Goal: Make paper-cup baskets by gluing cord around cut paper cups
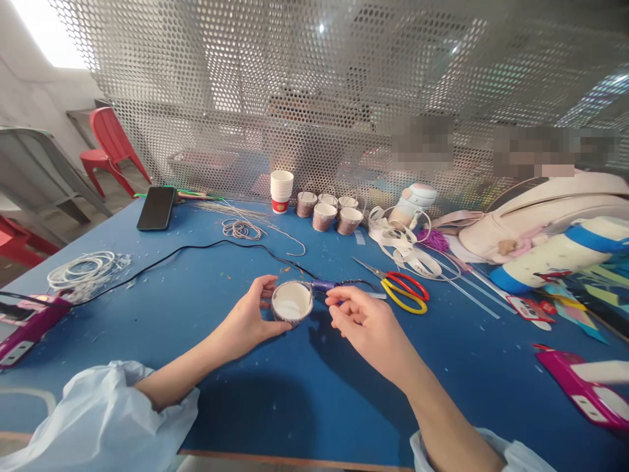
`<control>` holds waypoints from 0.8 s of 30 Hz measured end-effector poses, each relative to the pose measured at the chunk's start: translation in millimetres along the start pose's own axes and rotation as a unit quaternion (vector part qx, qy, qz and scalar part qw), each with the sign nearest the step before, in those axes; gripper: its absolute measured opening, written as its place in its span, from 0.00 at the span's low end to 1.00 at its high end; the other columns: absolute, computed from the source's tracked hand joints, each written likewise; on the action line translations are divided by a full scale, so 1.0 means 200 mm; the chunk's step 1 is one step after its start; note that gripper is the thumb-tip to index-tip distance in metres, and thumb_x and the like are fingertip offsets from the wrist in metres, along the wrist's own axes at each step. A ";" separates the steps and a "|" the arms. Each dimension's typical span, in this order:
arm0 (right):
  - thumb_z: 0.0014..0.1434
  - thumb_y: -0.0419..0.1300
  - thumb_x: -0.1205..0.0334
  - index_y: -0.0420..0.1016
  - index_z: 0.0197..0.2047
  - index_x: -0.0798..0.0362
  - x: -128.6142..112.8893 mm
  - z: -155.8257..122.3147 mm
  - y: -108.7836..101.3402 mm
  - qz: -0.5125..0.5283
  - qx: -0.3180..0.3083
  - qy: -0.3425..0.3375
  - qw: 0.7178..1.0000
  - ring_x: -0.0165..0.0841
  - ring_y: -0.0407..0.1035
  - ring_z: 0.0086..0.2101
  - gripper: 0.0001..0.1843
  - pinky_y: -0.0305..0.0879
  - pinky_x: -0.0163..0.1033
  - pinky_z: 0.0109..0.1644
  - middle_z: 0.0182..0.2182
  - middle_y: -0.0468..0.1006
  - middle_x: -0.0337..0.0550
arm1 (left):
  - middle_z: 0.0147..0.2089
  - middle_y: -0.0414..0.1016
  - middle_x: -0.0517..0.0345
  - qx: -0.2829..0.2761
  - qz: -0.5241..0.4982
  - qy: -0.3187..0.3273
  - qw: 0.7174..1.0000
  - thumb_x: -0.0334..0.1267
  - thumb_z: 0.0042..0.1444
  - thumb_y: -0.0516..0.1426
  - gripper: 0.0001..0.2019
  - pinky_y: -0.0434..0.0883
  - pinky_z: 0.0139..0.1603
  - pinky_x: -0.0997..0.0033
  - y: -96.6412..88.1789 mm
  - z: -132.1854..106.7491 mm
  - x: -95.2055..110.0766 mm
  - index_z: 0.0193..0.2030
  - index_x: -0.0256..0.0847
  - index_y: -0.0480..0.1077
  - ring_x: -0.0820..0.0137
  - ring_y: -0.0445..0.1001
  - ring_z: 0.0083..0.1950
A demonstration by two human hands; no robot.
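A small paper cup (292, 303), white inside with a dark patterned outer wall, is in my left hand (255, 308), thumb at its near side and fingers at its left. My right hand (361, 318) is just right of the cup, fingers curled and drawn together as in a pinch; whatever they hold, if anything, cannot be made out. Behind it, partly covered, lies a purple-handled tool (324, 286) on a black cord. Scissors (405, 288) with one red and one yellow handle lie to the right.
Several brown-wrapped cups (324, 216) and a stack of paper cups (282, 190) stand at the back. Coiled cord (243, 228) and a phone (157, 208) lie to the left. A white ribbon (410, 249), a bottle (545, 255) and power strips (580, 387) occupy the right.
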State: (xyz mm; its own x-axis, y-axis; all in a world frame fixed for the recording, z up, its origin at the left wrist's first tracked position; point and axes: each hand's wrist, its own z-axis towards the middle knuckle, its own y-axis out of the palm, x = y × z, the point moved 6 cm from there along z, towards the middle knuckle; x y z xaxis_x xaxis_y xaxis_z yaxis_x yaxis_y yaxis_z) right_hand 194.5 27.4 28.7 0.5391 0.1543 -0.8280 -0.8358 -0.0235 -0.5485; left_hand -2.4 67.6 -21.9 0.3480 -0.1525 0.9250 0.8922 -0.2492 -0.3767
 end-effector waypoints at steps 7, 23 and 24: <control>0.61 0.58 0.51 0.75 0.33 0.48 0.15 -0.09 -0.12 -0.186 -0.141 0.055 0.971 0.31 0.68 0.23 0.11 0.62 0.34 0.25 0.22 0.75 0.37 | 0.54 0.73 0.48 -0.053 -0.015 0.021 0.998 0.35 0.46 0.64 0.29 0.71 0.57 0.58 -0.01 0.00 0.00 0.55 0.41 0.59 0.62 0.74 0.54; 0.55 0.60 0.49 0.72 0.35 0.50 0.34 0.22 -0.02 -0.129 -0.095 0.089 0.983 0.30 0.66 0.23 0.13 0.60 0.35 0.29 0.26 0.74 0.35 | 0.56 0.70 0.50 -0.219 -0.097 0.012 0.971 0.27 0.46 0.58 0.27 0.68 0.58 0.60 0.01 0.01 -0.01 0.56 0.40 0.63 0.62 0.71 0.57; 0.55 0.60 0.49 0.72 0.33 0.51 0.35 0.22 -0.01 -0.124 -0.091 0.087 0.984 0.31 0.66 0.24 0.13 0.59 0.35 0.28 0.25 0.73 0.35 | 0.56 0.70 0.50 -0.220 -0.099 0.011 0.970 0.26 0.46 0.57 0.27 0.69 0.58 0.60 0.00 0.01 -0.01 0.56 0.40 0.64 0.62 0.71 0.57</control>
State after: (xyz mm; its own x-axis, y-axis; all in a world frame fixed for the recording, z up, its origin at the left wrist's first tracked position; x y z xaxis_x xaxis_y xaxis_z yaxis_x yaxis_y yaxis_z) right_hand 228.8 81.0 -22.7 0.7466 0.0073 -0.6653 -0.6526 -0.1862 -0.7344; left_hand -2.4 70.7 -23.7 0.1726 -0.0794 0.9818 0.7299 -0.6590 -0.1816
